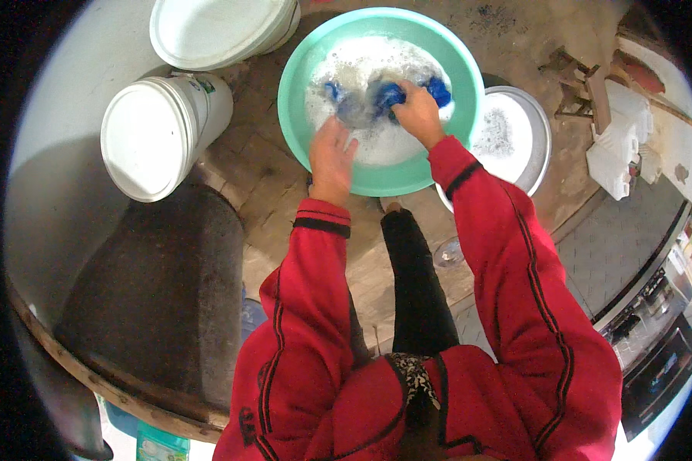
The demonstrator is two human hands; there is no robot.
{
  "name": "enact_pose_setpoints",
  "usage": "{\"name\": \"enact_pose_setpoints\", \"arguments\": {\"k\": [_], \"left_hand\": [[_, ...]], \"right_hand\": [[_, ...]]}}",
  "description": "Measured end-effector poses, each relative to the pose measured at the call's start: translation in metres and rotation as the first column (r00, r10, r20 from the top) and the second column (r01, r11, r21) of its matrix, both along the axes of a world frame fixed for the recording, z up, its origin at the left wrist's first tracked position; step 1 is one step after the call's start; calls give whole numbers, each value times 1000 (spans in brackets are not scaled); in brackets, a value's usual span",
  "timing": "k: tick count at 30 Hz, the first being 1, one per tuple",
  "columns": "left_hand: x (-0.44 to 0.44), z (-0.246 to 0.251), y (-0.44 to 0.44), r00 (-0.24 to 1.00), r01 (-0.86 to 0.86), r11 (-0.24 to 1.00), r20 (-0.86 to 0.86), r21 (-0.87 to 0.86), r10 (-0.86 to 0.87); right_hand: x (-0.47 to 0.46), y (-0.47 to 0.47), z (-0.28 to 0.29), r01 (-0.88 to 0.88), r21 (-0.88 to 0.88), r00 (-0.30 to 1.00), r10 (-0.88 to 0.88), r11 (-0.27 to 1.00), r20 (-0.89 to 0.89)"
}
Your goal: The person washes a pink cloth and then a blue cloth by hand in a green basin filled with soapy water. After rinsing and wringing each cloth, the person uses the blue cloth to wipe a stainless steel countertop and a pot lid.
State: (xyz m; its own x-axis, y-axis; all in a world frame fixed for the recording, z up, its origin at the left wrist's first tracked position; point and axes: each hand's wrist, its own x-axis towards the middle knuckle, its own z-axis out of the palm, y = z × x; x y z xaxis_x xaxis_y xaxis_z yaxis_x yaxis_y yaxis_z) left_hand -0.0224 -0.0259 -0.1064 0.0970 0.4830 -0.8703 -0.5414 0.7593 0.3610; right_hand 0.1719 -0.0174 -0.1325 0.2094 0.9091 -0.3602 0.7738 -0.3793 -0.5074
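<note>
A round mint-green plastic basin (pixel 297 124) stands on the floor before me, filled with white foamy water (pixel 375 147). My right hand (pixel 420 115) grips a wet blue cloth (pixel 391 97) near the basin's middle, its fingers curled and partly hidden by the cloth. More blue fabric (pixel 438 91) shows just right of that hand, and a smaller blue patch (pixel 333 90) pokes out of the suds at the left. My left hand (pixel 331 155) lies over the basin's near-left side, its fingertips at the foam; whether they hold anything is unclear. The area between the hands is blurred.
A metal basin (pixel 542 138) of suds sits right of the green one, partly under its rim. Two white lidded buckets (pixel 144 138) stand at left. A small wooden stool (pixel 582 86) and white foam pieces (pixel 617 138) lie at right. A dark table (pixel 167 311) is at lower left.
</note>
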Motion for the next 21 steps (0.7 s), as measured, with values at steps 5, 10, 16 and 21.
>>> {"name": "enact_pose_setpoints", "arguments": {"k": [5, 10, 16, 21], "left_hand": [[36, 33, -5, 988, -51, 969, 132, -241, 84], [55, 66, 13, 786, -121, 992, 606, -45, 123], [52, 74, 19, 916, 111, 977, 362, 180, -171], [43, 89, 20, 958, 149, 949, 198, 277, -208]], "right_hand": [[2, -18, 112, 477, -105, 570, -398, 872, -719], [-10, -49, 191, 465, -42, 552, -327, 884, -767], [-48, -64, 236, 308, 60, 772, -213, 949, -599], [-40, -51, 237, 265, -34, 737, -225, 964, -638]]}}
